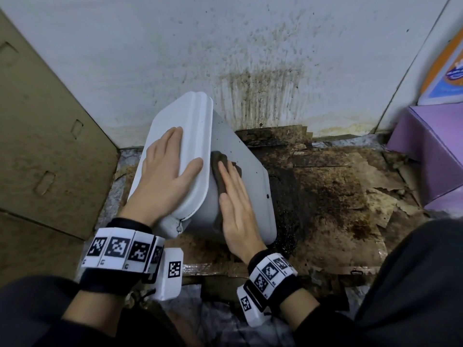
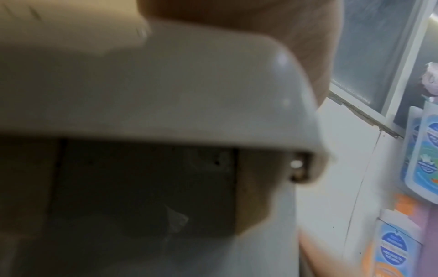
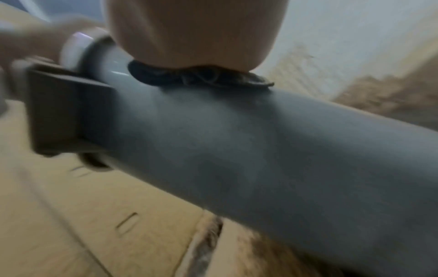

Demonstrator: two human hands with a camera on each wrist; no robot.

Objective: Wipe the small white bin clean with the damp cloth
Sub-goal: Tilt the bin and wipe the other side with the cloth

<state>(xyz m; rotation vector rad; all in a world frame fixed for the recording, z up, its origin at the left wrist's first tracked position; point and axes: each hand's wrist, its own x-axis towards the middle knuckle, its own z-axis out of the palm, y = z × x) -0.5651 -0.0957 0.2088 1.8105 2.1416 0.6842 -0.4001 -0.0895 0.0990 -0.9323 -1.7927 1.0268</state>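
The small white bin (image 1: pixel 245 171) is tipped over to the right on the dirty floor, lid (image 1: pixel 190 126) facing left and up. My left hand (image 1: pixel 165 169) lies flat on the lid with straight fingers, steadying it. My right hand (image 1: pixel 233 204) presses a dark brown cloth (image 1: pixel 220 161) flat against the bin's side wall just right of the lid rim. In the right wrist view the cloth (image 3: pixel 201 78) shows crumpled under my palm on the grey-looking bin wall (image 3: pixel 260 150). The left wrist view is filled by the blurred lid edge (image 2: pixel 166 90) and hinge (image 2: pixel 296 166).
A stained white wall (image 1: pixel 250 58) stands behind the bin. Wet, torn brown cardboard (image 1: pixel 338 196) covers the floor to the right. A flat cardboard panel (image 1: pixel 37 134) leans on the left. A purple box (image 1: pixel 431 151) and a blue-orange packet (image 1: pixel 448 76) sit far right.
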